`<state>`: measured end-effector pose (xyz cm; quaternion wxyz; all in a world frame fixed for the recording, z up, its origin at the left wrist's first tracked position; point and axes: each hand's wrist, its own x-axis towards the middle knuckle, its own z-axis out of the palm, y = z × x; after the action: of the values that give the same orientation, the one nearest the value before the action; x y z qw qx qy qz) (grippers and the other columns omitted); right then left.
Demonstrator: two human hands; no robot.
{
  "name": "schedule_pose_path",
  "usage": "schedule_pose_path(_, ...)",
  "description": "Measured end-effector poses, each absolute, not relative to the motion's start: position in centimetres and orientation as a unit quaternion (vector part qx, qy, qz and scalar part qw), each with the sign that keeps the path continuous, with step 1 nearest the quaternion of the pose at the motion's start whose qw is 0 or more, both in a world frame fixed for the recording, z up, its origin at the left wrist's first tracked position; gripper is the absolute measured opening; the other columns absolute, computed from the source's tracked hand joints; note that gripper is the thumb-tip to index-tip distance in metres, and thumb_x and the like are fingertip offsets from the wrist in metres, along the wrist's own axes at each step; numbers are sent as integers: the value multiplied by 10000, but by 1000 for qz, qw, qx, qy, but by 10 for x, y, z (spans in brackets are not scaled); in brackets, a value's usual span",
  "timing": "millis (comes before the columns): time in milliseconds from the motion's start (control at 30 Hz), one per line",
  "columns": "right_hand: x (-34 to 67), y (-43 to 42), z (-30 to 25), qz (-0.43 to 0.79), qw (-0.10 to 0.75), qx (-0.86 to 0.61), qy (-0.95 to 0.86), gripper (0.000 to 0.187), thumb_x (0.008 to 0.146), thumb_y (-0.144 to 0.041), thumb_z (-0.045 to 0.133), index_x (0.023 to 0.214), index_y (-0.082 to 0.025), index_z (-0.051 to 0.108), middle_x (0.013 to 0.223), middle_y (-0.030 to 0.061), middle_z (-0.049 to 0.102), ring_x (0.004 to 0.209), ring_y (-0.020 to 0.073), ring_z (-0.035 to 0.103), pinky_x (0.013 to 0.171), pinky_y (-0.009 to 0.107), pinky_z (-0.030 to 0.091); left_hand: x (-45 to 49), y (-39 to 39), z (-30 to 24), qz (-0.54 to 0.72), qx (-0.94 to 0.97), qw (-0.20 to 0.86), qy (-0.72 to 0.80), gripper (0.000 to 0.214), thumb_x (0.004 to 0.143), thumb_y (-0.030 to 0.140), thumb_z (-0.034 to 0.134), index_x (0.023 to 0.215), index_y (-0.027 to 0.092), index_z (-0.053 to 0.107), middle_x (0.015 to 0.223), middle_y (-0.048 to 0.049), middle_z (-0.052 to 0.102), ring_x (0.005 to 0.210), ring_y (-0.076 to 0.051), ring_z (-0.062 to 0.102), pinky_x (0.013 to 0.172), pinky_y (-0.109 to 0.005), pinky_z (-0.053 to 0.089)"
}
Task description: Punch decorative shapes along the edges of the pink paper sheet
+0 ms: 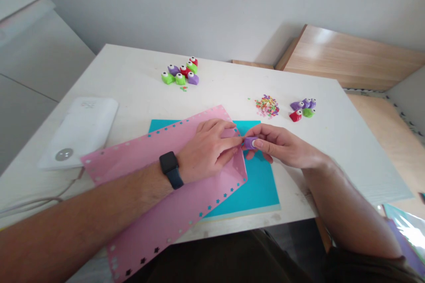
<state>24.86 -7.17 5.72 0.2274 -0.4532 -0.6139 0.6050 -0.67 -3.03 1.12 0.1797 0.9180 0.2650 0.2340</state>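
A sheet of pink paper with star and other small holes along its edges lies slantwise over blue sheets. My left hand, wearing a black watch, rests on the pink paper. Its thumb and index finger close on the sheet's right edge, which bends up there. In my right hand is a purple craft punch with a white button, held against that edge beside my left fingertips. My right thumb lies on the button. The punch's slot is hidden.
Several red, green and purple craft punches stand at the back of the white table, with more punches at the right. Colourful paper confetti is heaped between. A white device with a cable lies left. Wooden boards stand behind.
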Motion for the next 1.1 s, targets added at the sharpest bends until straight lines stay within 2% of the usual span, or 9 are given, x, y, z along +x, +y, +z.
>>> schedule_pose_path(100, 251, -72, 60, 600, 229, -454, -618, 359, 1033, -488, 575, 1248, -202, 607, 998, 73, 758, 774, 138, 675, 527, 211, 470, -7, -31, 12, 234, 917, 182, 267, 275, 1021, 301, 568, 1230, 276, 746, 1400, -123, 586, 1317, -316, 515, 1137, -548, 408)
schedule_pose_path(233, 258, -71, 65, 558, 240, -491, -625, 349, 1038, -505, 556, 1178, -191, 613, 956, 83, 769, 807, 166, 703, 528, 224, 479, -7, -31, 13, 233, 915, 183, 273, 274, 1034, 310, 552, 1219, 263, 749, 1395, -123, 588, 1328, -303, 513, 1141, -536, 399)
schedule_pose_path(400, 258, -71, 64, 577, 186, -504, -615, 371, 1014, -543, 579, 1168, -206, 607, 926, 69, 768, 812, 182, 727, 495, 217, 485, -6, -30, 12, 236, 915, 183, 270, 271, 1036, 308, 550, 1215, 253, 746, 1383, -121, 594, 1324, -292, 518, 1139, -519, 397)
schedule_pose_path(467, 258, -69, 60, 546, 207, -529, -616, 362, 1011, -546, 582, 1150, -213, 608, 936, 64, 763, 839, 189, 729, 517, 231, 512, -6, -30, 12, 233, 916, 183, 271, 271, 1035, 313, 552, 1217, 256, 745, 1387, -118, 592, 1324, -293, 517, 1140, -517, 395)
schedule_pose_path(633, 265, -57, 45, 404, 343, -606, -593, 359, 980, -563, 622, 1103, -226, 597, 931, 52, 736, 928, 227, 748, 502, 239, 531, -6, -30, 14, 230, 916, 185, 273, 265, 1039, 326, 547, 1197, 258, 749, 1380, -114, 595, 1314, -288, 522, 1132, -509, 401)
schedule_pose_path(733, 270, -53, 40, 364, 376, -634, -569, 393, 956, -592, 641, 1098, -228, 599, 922, 53, 729, 939, 246, 759, 490, 244, 537, -6, -31, 14, 232, 915, 187, 272, 266, 1039, 330, 547, 1195, 254, 749, 1370, -116, 600, 1315, -291, 523, 1133, -514, 402)
schedule_pose_path(867, 265, -55, 46, 366, 402, -626, -559, 394, 956, -582, 647, 1112, -223, 601, 939, 47, 710, 930, 239, 765, 480, 234, 526, -6, -31, 14, 233, 915, 187, 271, 262, 1034, 319, 554, 1201, 253, 745, 1369, -117, 601, 1307, -295, 529, 1131, -522, 406)
schedule_pose_path(1000, 258, -60, 50, 455, 340, -578, -586, 354, 982, -548, 626, 1109, -219, 599, 930, 41, 708, 898, 219, 757, 499, 243, 534, -6, -30, 15, 233, 914, 187, 273, 257, 1030, 313, 562, 1196, 250, 747, 1371, -119, 599, 1306, -297, 529, 1129, -521, 412)
schedule_pose_path(1100, 261, -57, 43, 409, 351, -605, -586, 360, 969, -549, 644, 1113, -221, 609, 945, 47, 723, 929, 220, 740, 570, 275, 578, -5, -30, 15, 236, 914, 187, 271, 254, 1030, 316, 562, 1188, 251, 750, 1366, -119, 601, 1307, -296, 531, 1130, -518, 413)
